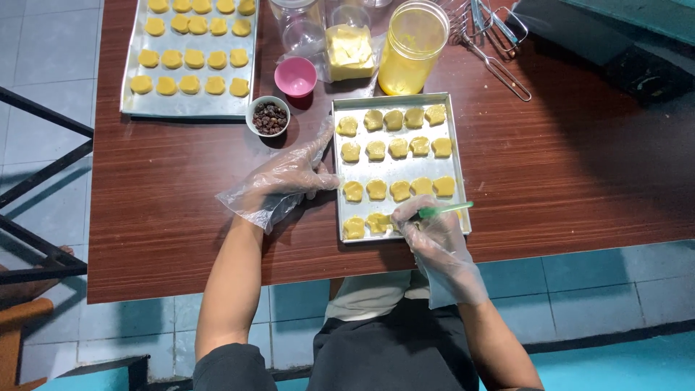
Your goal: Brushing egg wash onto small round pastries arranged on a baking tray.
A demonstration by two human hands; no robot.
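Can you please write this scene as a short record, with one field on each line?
Surface: brown wooden table
Near tray: metal, holds rows of yellow dough pieces
Left hand: in a clear plastic glove, resting at the near tray's left edge
Right hand: gloved, holding a thin green tool over the front row
Far tray: more yellow pieces in rows
Small items: white bowl of dark bits, pink cup
Back of table: yellow-smeared jar, wire whisks
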